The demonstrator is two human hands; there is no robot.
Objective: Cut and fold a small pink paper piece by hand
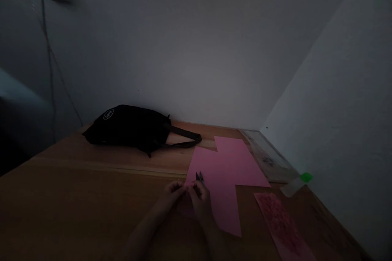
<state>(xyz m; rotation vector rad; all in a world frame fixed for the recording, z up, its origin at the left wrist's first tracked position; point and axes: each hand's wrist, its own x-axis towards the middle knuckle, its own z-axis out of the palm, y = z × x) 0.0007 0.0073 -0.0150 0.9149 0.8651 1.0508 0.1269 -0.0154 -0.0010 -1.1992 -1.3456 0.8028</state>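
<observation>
Left hand [173,190]: fingertips closed, pinching small pink piece [189,184].
Right hand [201,199]: fingertips closed on same piece.
Blades [199,176]: project beyond right fingers; hold unclear.
Pink sheet [225,167]: under blades, on table [92,200].
Textured strip [281,222]: right of sheet.
Bottle [293,186]: beyond strip.
Black bag [131,126]: back left.

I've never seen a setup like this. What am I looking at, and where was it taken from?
There is no robot here, just a person's two bare hands. The single picture comes from a camera worn on that person's head, looking forward and down. The left hand and right hand pinch a small pink piece between them. Dark pointed blades show just beyond the right hand; whether it holds them is unclear. On the wooden table lie a large pink sheet, a black bag, a green-capped container and a strip covered in darker pink bits.
</observation>
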